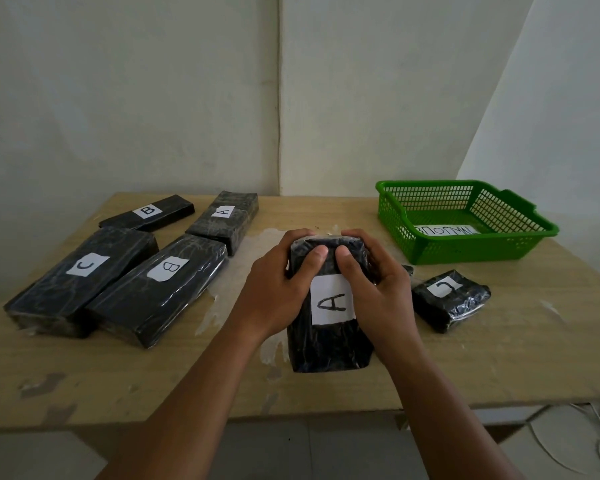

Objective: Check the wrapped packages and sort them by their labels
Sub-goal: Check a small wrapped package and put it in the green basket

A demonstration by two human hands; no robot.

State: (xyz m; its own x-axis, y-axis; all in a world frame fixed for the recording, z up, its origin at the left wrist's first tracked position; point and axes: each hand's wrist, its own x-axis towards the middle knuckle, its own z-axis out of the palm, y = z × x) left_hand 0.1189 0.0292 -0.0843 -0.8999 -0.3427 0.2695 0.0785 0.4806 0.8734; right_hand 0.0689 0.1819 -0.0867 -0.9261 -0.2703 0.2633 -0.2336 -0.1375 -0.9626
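A black wrapped package with a white label A [329, 337] is in the middle of the table. My left hand [279, 289] grips its left side and far end, thumb on top. My right hand [378, 289] grips its right side the same way, its thumb touching the label's upper edge. To the left lie packages labelled C [80, 282], B [156, 289], a slim B [148, 212] and another A [224, 221]. A smaller package labelled C [451, 299] lies just right of my right hand.
A green plastic basket [478, 247] stands at the back right of the wooden table [153, 375], with a paper label lying inside. The wall runs close behind the table. White cables hang past the table's right front corner.
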